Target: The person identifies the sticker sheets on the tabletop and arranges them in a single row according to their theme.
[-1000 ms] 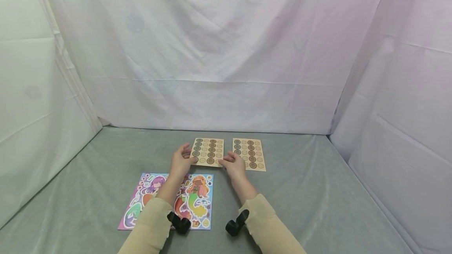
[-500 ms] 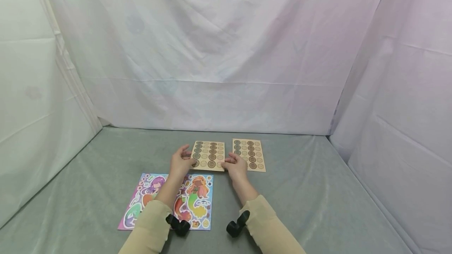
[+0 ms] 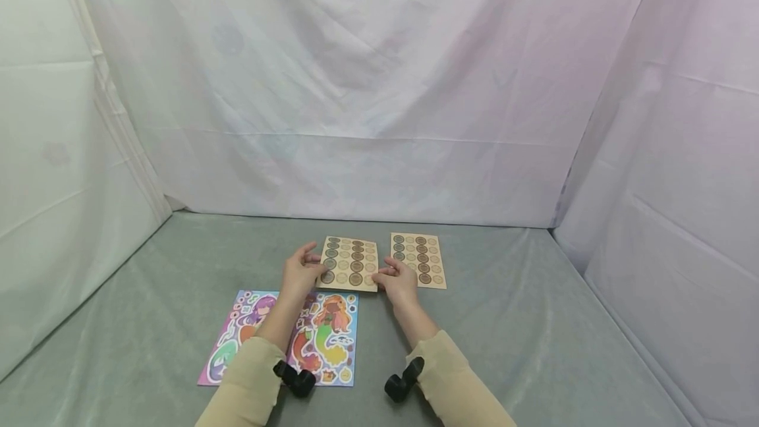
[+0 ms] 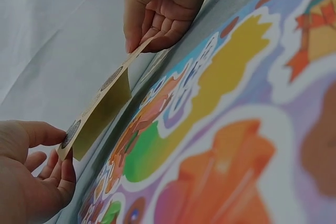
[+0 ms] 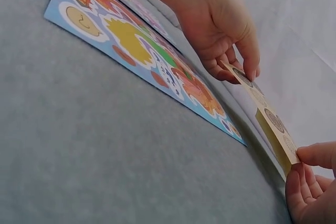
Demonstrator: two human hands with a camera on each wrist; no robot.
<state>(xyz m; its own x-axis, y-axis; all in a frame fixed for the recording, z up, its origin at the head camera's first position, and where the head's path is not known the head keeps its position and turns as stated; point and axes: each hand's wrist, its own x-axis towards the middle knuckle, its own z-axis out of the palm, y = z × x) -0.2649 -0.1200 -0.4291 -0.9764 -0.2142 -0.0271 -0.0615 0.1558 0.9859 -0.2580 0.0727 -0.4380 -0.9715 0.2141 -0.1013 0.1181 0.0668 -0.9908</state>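
Note:
A tan sticker sheet (image 3: 350, 262) printed with rows of round brown and pale seals is held between both hands. My left hand (image 3: 299, 275) pinches its near left corner between thumb and fingers. At the near right corner, my right hand (image 3: 400, 284) pinches it the same way. Both wrist views show the sheet (image 4: 102, 95) lifted along its near edge, its plain yellowish underside (image 5: 273, 137) visible. Whether its far edge touches the table is hard to tell. A second, matching seal sheet (image 3: 431, 259) lies flat to the right, partly hidden behind my right hand.
Below my left forearm lies a colourful mermaid sticker sheet (image 3: 329, 331), partly covered by the arm. Grey cloth covers the table (image 3: 534, 335). White curtains (image 3: 379, 84) hang at the back and both sides.
Both hands have drawn the held seal sheet a little toward the person, and its near edge has come up slightly. The second seal sheet and the mermaid sheet have stayed put.

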